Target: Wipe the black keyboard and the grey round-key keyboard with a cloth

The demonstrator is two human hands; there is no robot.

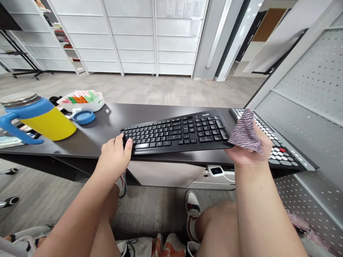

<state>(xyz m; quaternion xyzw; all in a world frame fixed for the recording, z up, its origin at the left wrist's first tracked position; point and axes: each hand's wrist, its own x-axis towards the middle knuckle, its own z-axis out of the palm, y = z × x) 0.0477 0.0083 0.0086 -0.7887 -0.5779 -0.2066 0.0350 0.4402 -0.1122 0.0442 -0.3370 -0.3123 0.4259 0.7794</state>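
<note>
A black keyboard [177,132] is in front of me over the dark desk, its right end tilted up. My left hand [115,153] grips its left end, with the thumb on the front edge and the fingers over the corner keys. At the other end, my right hand [249,155] is closed on a grey-and-maroon striped cloth [246,132]. The cloth meets the keyboard's right edge, and part of that hand's fingers is hidden behind it. Under and beyond my right hand lies a second keyboard [284,151] with round white keys.
A yellow and blue mug [48,119] stands on the desk [118,112] at left, near a blue lid [84,117] and a white basket [93,103] of colourful packets. A perforated panel [308,82] borders the right side. A small white device [215,171] sits below the front edge.
</note>
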